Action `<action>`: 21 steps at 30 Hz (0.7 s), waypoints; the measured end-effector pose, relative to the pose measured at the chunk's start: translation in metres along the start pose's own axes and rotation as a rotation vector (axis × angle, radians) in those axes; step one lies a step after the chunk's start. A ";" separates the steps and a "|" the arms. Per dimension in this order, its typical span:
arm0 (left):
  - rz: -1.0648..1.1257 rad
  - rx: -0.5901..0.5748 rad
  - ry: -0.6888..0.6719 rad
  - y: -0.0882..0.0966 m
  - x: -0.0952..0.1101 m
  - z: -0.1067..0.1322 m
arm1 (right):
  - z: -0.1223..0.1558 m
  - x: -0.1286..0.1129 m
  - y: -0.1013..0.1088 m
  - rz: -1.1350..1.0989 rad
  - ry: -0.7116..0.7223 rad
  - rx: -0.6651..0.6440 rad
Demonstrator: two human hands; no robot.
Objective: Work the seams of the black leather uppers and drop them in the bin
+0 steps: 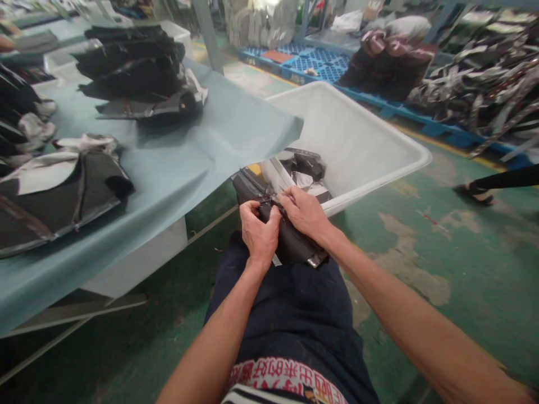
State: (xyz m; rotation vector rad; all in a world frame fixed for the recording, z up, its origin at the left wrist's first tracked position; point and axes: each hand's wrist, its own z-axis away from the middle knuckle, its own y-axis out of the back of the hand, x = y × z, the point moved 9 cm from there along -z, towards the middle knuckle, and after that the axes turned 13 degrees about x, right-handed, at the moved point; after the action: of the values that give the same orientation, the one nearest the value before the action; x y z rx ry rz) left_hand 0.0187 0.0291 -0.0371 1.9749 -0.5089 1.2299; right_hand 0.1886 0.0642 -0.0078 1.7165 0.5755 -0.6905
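Note:
In front of my lap is a bundle of black, leather-like pieces (pixel 297 241), slanting from the upper left to the lower right. A thin dark tie or strip (pixel 269 197) crosses its middle. My left hand (pixel 261 233) grips the bundle's near side, thumb and fingers closed at the tie. On the far side my right hand (pixel 307 212) pinches at the same spot, its fingertips close to the left thumb. The exact thing between the right fingertips is too small to make out. Just beyond stands a white plastic bin (pixel 357 140), with dark and white pieces (pixel 305 174) inside.
To my left, a table with a blue-grey cover (pixel 236 126) bears stacks of black pieces (pixel 135 73) and a nearer dark piece with white cloth (pixel 67 185). Blue pallets (pixel 320 64) with heaped goods line the back. At right, a person's foot (pixel 474 193) is on the green floor.

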 end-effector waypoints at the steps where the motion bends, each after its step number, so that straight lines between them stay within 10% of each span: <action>1: 0.009 -0.002 -0.014 0.000 0.000 0.000 | 0.000 0.000 0.000 -0.001 -0.010 -0.002; 11: 0.046 0.009 -0.316 0.010 0.024 -0.013 | 0.000 -0.005 0.004 0.073 -0.087 -0.031; 21: 0.064 -0.092 -0.212 -0.005 0.005 -0.043 | 0.000 -0.011 0.003 0.257 -0.095 -0.046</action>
State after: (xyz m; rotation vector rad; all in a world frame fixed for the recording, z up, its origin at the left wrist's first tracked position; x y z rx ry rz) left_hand -0.0011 0.0650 -0.0236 2.0344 -0.7266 1.0209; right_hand 0.1828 0.0627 0.0026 1.6681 0.2955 -0.5668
